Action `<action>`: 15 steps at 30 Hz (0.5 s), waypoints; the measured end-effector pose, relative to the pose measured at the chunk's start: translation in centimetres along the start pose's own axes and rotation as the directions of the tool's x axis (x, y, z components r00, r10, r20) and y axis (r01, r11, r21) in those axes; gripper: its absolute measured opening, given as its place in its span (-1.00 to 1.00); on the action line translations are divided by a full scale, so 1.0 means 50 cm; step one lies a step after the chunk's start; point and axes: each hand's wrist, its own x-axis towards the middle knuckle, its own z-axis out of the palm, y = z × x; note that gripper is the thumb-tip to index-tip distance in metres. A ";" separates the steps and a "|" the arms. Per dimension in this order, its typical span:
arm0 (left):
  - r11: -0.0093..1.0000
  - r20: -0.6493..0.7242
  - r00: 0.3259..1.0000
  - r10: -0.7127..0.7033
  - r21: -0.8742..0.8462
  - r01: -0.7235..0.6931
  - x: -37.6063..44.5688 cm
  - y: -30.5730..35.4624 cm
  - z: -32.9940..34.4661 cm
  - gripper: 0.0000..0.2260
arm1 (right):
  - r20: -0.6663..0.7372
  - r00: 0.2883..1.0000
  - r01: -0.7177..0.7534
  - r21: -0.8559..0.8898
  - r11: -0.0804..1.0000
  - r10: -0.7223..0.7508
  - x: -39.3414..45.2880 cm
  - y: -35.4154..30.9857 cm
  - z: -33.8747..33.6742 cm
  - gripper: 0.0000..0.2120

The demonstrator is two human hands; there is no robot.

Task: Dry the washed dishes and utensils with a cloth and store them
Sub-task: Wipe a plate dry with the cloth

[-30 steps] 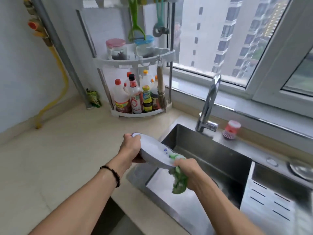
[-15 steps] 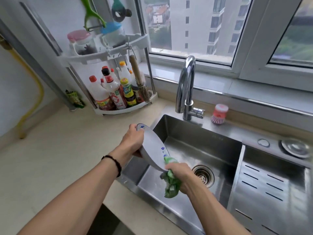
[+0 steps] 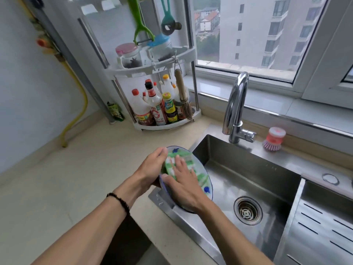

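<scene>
Left hand (image 3: 152,167) gripping plate (image 3: 205,185) — right hand (image 3: 186,180) flat on green cloth (image 3: 183,159)

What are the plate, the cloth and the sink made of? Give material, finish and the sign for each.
Plate: probably glazed ceramic; a smooth pale face with blue painted marks, though melamine is possible.
Cloth: soft woven or microfibre fabric, matt, green and white; it lies flat under the right hand.
Sink: stainless steel, brushed; grey metal sheen with dull reflections.
</scene>
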 end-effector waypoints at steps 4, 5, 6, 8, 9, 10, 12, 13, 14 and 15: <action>1.000 0.072 0.997 0.009 0.020 -0.010 -0.024 0.001 -0.032 -0.69 | 0.091 0.994 0.072 -0.136 0.988 -0.060 0.003 0.017 -0.018 -0.48; 1.000 0.073 0.997 0.010 0.012 -0.011 -0.028 0.002 -0.029 -0.69 | 0.032 0.999 0.003 -0.165 0.986 0.002 0.013 0.014 -0.020 -0.47; 1.000 0.069 0.997 0.019 0.000 -0.019 -0.029 0.004 -0.026 -0.69 | -0.016 0.999 -0.045 -0.163 0.986 0.043 0.020 0.000 -0.017 -0.45; 0.999 0.052 0.998 0.023 -0.027 -0.021 -0.029 0.011 -0.024 -0.68 | 0.004 1.000 0.015 -0.109 0.994 -0.015 0.016 -0.035 -0.007 -0.43; 0.999 0.057 0.998 0.012 -0.039 -0.010 -0.028 0.015 -0.027 -0.68 | 0.041 0.996 0.084 -0.092 0.992 -0.081 0.007 -0.046 -0.004 -0.44; 0.999 0.066 0.998 0.000 -0.054 0.004 -0.027 0.017 -0.032 -0.67 | 0.067 0.988 0.145 -0.112 0.983 -0.138 -0.002 -0.050 -0.007 -0.44; 0.997 0.094 0.995 -0.025 -0.073 0.032 -0.025 0.017 -0.041 -0.67 | 0.031 0.986 0.168 -0.245 0.955 -0.165 0.005 -0.029 -0.024 -0.45; 0.996 0.108 0.994 -0.032 -0.080 0.041 -0.023 0.018 -0.042 -0.67 | -0.017 0.993 0.111 -0.293 0.950 -0.121 0.017 -0.018 -0.033 -0.45; 0.995 0.122 0.992 -0.038 -0.088 0.049 -0.021 0.019 -0.040 -0.68 | -0.072 0.996 0.029 -0.297 0.954 -0.053 0.026 -0.017 -0.037 -0.44; 0.993 0.133 0.990 -0.042 -0.100 0.055 -0.018 0.021 -0.036 -0.69 | -0.107 0.994 -0.009 -0.269 0.963 -0.021 0.030 -0.024 -0.037 -0.43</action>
